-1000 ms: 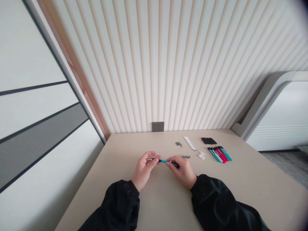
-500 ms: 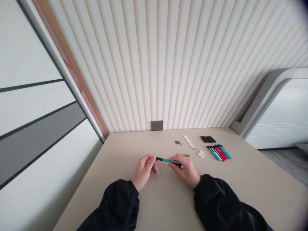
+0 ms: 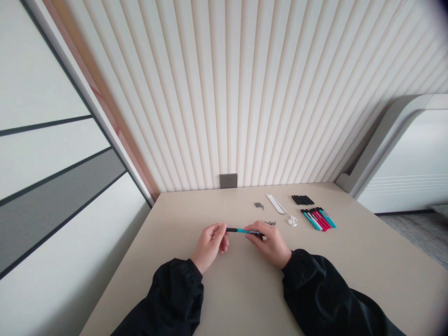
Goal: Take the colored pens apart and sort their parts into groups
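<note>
A pen (image 3: 241, 230) with a black grip and a teal barrel lies crosswise between my two hands, held just above the table. My left hand (image 3: 211, 245) pinches its black end between thumb and fingers. Round the teal barrel, near the clip end, my right hand (image 3: 269, 242) is closed. Fingers cover both tips of the pen. Just beyond my right hand are several small metal springs or similar bits (image 3: 270, 223), partly hidden by that hand.
On the right of the table (image 3: 241, 289) lie teal, white and red pen barrels (image 3: 318, 219), black grips (image 3: 303, 200), small white parts (image 3: 292, 221), thin white refills (image 3: 276, 204) and small grey pieces (image 3: 259, 205). A socket (image 3: 228, 180) is on the wall behind.
Both hands keep hold of the pen in almost the same place. The pen lies slightly more level now; the whole view has shifted a little.
</note>
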Available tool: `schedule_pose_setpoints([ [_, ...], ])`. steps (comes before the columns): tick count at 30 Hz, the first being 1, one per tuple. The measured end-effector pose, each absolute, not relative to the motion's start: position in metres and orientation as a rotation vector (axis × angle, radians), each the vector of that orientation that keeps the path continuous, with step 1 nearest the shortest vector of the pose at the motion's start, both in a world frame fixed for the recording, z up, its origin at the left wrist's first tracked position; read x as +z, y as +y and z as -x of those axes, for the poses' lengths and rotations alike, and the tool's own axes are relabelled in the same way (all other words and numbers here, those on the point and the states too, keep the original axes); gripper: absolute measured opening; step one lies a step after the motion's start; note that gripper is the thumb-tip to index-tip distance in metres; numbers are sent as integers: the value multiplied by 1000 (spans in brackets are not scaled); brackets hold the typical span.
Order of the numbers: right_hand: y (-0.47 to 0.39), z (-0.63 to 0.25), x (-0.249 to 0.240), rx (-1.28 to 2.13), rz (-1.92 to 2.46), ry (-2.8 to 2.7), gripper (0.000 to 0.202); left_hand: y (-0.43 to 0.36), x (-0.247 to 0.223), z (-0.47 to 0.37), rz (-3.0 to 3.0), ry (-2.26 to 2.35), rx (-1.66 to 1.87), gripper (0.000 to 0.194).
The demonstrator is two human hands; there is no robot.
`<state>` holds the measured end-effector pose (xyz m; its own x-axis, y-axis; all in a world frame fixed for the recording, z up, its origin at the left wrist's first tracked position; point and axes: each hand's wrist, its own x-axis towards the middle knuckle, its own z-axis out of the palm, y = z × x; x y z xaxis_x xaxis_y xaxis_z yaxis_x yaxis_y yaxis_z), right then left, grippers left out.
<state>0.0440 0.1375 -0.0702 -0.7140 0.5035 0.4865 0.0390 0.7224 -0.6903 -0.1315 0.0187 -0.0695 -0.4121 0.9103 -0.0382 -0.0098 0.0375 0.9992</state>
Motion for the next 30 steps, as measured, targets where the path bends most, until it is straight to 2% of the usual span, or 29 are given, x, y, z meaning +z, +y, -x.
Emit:
schedule_pose_setpoints([
  [7,139,-44,-75,1072,548,-2215,25,14,-69,134,-1088,1488,1448,34],
  [17,138,-44,-70,939,405,-2198,22,16,-74,133,-983,1541,1431,45],
  [30,141,-44,-74,1064,528,-2062,26,14,-66,132,-1108,1486,1460,34],
])
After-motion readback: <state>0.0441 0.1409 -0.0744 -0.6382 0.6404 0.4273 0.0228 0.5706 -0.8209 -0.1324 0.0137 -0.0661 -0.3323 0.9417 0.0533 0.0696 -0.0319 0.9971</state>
